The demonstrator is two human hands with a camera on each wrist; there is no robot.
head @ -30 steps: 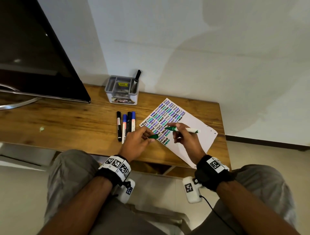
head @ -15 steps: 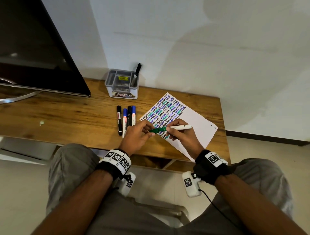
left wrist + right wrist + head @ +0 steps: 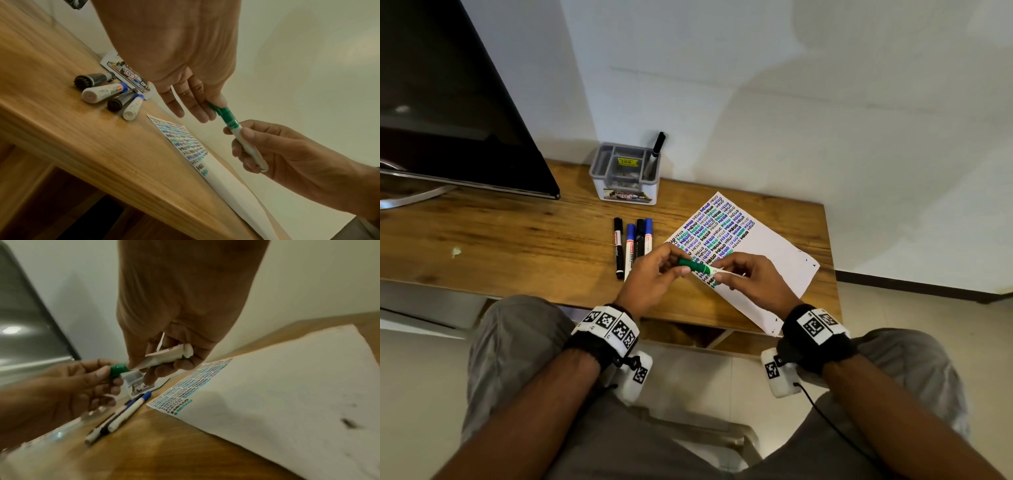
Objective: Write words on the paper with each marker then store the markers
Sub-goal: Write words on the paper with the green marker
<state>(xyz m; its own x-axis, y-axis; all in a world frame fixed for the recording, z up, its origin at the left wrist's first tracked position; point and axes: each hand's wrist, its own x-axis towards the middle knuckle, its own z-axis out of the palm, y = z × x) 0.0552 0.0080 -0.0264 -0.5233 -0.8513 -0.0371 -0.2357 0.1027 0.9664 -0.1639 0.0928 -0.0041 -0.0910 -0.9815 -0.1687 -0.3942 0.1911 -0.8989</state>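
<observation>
A green marker [image 3: 700, 268] with a white barrel [image 3: 246, 147] is held above the paper's near left corner, its green cap [image 3: 223, 112] on the tip. My left hand [image 3: 659, 274] pinches the cap end [image 3: 117, 369]; my right hand [image 3: 746, 279] grips the barrel [image 3: 164, 359]. The white paper [image 3: 767, 260] lies on the wooden table [image 3: 517, 246], its far part filled with rows of "HELLO" in black, blue and green. Several markers [image 3: 633, 245], black and blue capped, lie side by side left of the paper. A grey organizer box [image 3: 625, 178] at the wall holds one black marker [image 3: 655, 150].
A dark TV screen [image 3: 448, 102] on a metal stand fills the table's left rear. A white wall runs behind the table. The table's near edge is just in front of my knees, with tiled floor to the right.
The cap in my left hand and the marker in my right came together; the cap now sits on the marker tip. Both hands lifted slightly off the paper.
</observation>
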